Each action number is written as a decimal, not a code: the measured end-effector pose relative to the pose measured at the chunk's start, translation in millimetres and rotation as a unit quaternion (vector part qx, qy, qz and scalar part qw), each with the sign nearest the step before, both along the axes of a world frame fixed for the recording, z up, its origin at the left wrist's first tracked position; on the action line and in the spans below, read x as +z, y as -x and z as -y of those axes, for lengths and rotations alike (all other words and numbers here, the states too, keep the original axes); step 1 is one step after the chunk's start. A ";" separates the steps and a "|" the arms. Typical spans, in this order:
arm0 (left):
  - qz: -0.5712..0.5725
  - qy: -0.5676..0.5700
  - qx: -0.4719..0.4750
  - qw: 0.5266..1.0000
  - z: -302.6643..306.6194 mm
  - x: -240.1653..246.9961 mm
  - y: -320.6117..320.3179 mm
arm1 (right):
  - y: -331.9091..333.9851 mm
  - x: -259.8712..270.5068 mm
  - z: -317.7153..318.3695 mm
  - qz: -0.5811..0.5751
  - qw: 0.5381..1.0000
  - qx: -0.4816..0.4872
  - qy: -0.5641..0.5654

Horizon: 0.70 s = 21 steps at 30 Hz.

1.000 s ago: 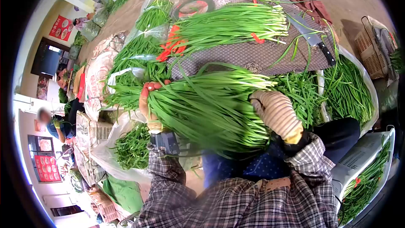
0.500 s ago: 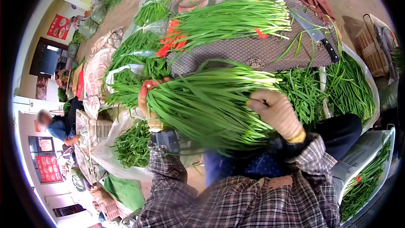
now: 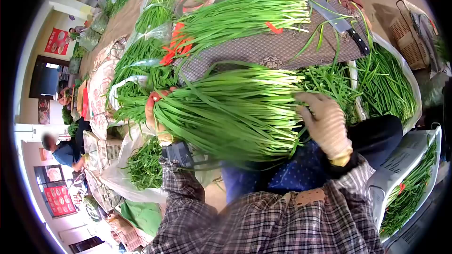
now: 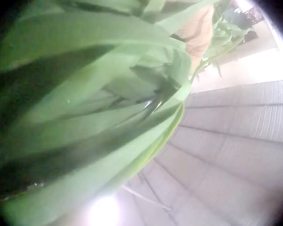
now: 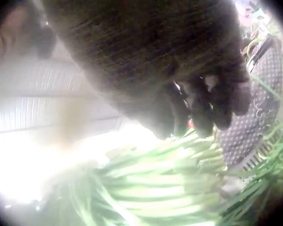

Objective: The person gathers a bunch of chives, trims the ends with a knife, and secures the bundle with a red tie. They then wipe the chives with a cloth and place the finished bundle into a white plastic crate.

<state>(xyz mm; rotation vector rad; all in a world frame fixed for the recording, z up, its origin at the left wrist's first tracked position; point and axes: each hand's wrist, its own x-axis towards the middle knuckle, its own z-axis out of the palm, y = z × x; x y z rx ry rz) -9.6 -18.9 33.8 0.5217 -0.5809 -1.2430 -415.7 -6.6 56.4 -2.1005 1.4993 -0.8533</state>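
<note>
A large loose bunch of garlic chives (image 3: 230,108) lies across the person's lap, its leaves to the left and pale stem ends to the right. The left hand (image 3: 151,110), in a glove with reddish fingertips, grips the leafy side; green blades fill most of the left wrist view. At the stem ends is the gloved right hand (image 3: 327,120), its fingers loosely extended and fingertips right at the stalks. From the right wrist view, its dark fingers (image 5: 221,110) hang over the pale stems (image 5: 165,188) with nothing held between them.
Beyond the lap, another chive bundle (image 3: 249,14) with red ties lies on a patterned mat (image 3: 221,56), beside a knife (image 3: 339,26) and a roll of tape (image 3: 200,1). Bags of chives (image 3: 386,84) stand around. A white crate (image 3: 395,178) is at the right.
The right hand leaves the stem ends, its fingers curl beside them, then they stretch out to the stalks again. The left hand keeps its grip. The head view has shifted slightly.
</note>
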 end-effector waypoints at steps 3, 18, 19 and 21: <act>0.010 -0.017 0.066 0.998 -2.7 4.0 8.1 | -25.8 -7.4 19.1 -0.045 0.997 0.012 0.059; 0.024 0.013 -0.001 1.000 5.9 -23.0 -20.3 | 36.2 -2.0 24.6 -0.069 0.995 -0.066 0.015; 0.011 0.029 -0.074 0.997 4.0 -28.1 -28.3 | 13.1 17.8 28.9 -0.021 0.999 -0.014 -0.025; -0.012 -0.001 -0.065 0.998 -1.1 -14.9 -12.8 | -21.7 1.6 44.3 -0.124 0.991 0.035 0.029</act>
